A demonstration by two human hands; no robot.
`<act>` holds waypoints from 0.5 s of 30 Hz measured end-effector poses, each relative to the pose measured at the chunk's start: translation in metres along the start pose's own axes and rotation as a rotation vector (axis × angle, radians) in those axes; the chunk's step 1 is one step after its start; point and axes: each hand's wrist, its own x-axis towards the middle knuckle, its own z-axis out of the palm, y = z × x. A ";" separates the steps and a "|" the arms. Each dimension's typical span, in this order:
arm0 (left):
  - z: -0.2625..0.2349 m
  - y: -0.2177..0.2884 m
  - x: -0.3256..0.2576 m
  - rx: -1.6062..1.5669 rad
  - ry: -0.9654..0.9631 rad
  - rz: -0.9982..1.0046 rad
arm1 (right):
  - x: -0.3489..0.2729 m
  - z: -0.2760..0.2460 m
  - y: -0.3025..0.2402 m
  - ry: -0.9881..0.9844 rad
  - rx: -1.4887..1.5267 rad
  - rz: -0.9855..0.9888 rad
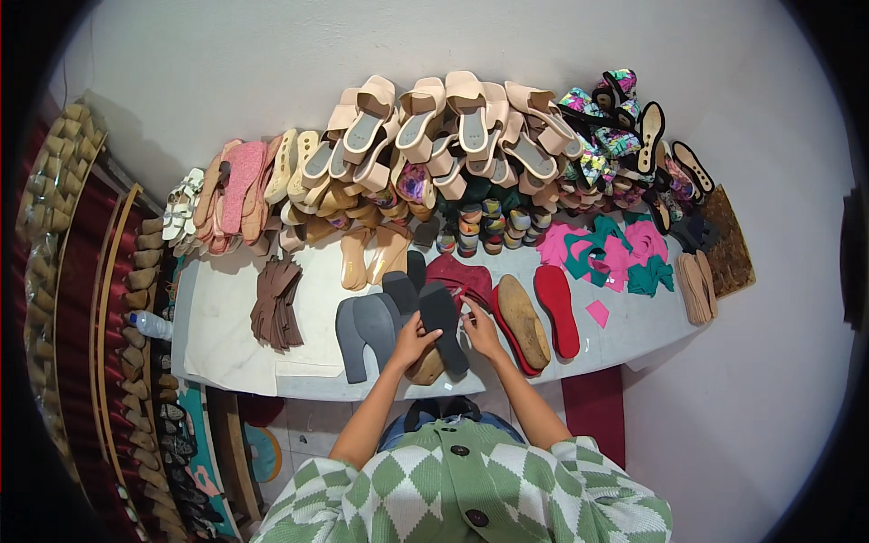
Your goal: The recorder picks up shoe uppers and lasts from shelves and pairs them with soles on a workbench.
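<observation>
My left hand (414,344) is closed around a black shoe sole (440,309), held tilted above the near edge of the table. Just right of it, my right hand (481,330) has its fingers apart, near dark red material (455,275); whether the fingertips touch it is unclear. Grey heeled sole pieces (367,328) stand left of my left hand. Partly hidden under that hand is a tan shoe last (425,368). To the right of my right hand, another tan shoe last (522,321) lies on a red sole, beside a separate red sole (568,312).
Beige heeled sandals (471,113) are piled along the wall at the table's back. Brown strips (276,303) lie left, pink and green fabric pieces (602,253) right. Shelves of shoe lasts (136,362) line the left side, near a plastic bottle (152,325).
</observation>
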 end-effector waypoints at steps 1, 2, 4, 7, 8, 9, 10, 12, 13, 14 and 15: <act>-0.006 0.008 0.007 0.471 -0.038 -0.204 | -0.001 0.001 0.006 -0.002 -0.034 0.051; -0.010 0.001 0.009 0.471 -0.042 -0.205 | -0.004 0.003 0.011 0.001 -0.035 0.054; -0.017 -0.016 0.014 0.982 0.108 0.213 | -0.007 0.007 0.015 0.012 0.030 0.163; -0.026 -0.028 0.026 0.464 -0.038 -0.083 | -0.006 0.007 0.011 -0.036 0.166 0.198; -0.028 -0.030 0.028 0.124 -0.105 -0.199 | -0.005 0.006 0.010 -0.058 0.211 0.222; -0.030 -0.032 0.028 0.113 -0.118 -0.293 | -0.004 0.005 0.009 -0.057 0.211 0.223; -0.031 -0.030 0.028 0.113 -0.120 -0.294 | -0.003 0.004 0.006 -0.062 0.223 0.288; -0.031 -0.026 0.028 0.114 -0.134 -0.330 | -0.002 0.006 0.000 -0.067 0.236 0.353; -0.028 -0.018 0.029 0.114 -0.141 -0.331 | -0.003 0.009 -0.001 -0.015 0.184 0.317; -0.026 -0.009 0.030 0.057 -0.113 -0.442 | -0.003 0.009 -0.002 0.036 0.131 0.281; -0.023 -0.004 0.032 -0.001 -0.086 -0.554 | -0.005 0.007 -0.002 0.043 0.131 0.284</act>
